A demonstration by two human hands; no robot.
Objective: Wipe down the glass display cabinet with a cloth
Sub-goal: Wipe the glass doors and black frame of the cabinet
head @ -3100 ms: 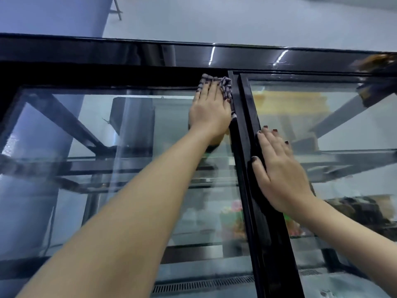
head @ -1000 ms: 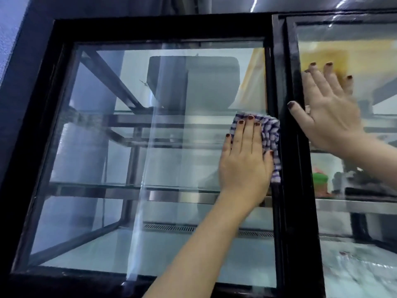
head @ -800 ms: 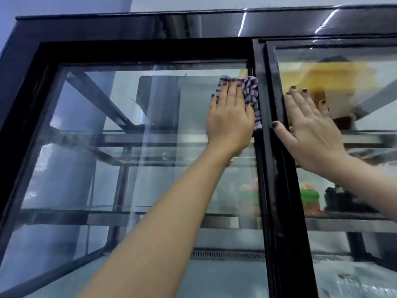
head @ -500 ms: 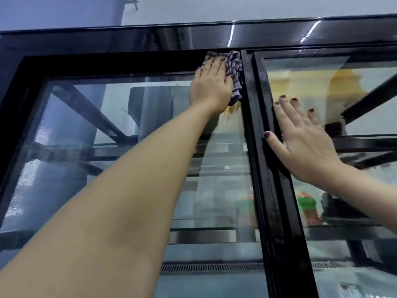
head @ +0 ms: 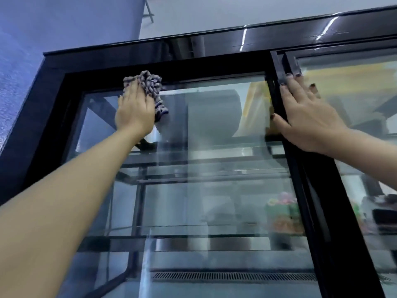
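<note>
My left hand presses the cloth with flat fingers near the top left corner of the cabinet, on its left pane. My right hand lies flat across the middle post, holding nothing. I judge the unwiped glass lies below and right of the cloth, nearest the left hand

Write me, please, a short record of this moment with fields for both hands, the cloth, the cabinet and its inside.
left hand: flat, fingers straight, presses the cloth on the glass
cloth: checked blue and white, bunched, over the top edge of the left pane
right hand: flat, across the centre post and the right pane
cabinet frame: black, glossy
inside: glass shelves, a colourful item too blurred to name
</note>
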